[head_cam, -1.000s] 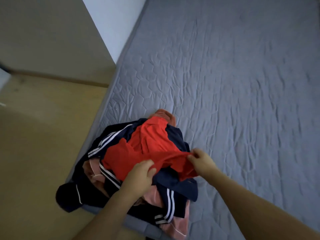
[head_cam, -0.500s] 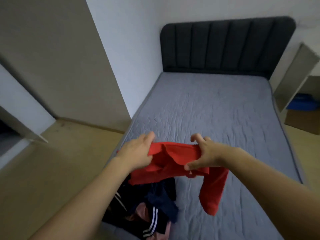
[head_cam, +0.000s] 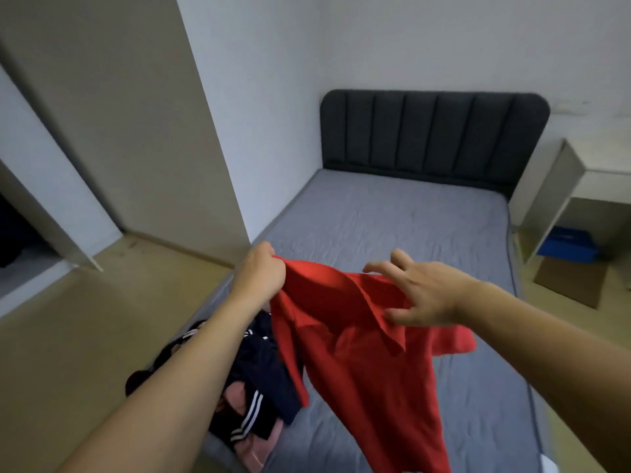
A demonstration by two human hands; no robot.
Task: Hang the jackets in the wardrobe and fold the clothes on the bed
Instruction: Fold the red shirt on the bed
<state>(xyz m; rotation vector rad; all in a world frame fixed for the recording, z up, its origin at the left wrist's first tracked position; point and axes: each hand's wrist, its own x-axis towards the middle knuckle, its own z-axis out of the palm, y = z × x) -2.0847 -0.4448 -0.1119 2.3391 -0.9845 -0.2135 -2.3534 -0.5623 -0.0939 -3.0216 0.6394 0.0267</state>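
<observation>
A red shirt (head_cam: 362, 363) hangs in the air above the grey bed (head_cam: 392, 220). My left hand (head_cam: 261, 273) grips its upper left corner in a fist. My right hand (head_cam: 423, 291) hovers at the shirt's collar with fingers spread and straight, holding nothing. Under my left forearm, at the bed's near left corner, lies a heap of clothes (head_cam: 252, 394): dark navy pieces with white stripes and pink fabric.
A dark padded headboard (head_cam: 433, 138) stands at the far end of the bed. An open wardrobe door (head_cam: 51, 213) stands at the left over the tan floor. A white bedside unit (head_cam: 560, 199) with a blue box (head_cam: 566, 245) is at the right.
The red shirt has been lifted off the heap and has unfurled to hang lower. My right hand has let go of it and spread its fingers. The view has risen towards the headboard.
</observation>
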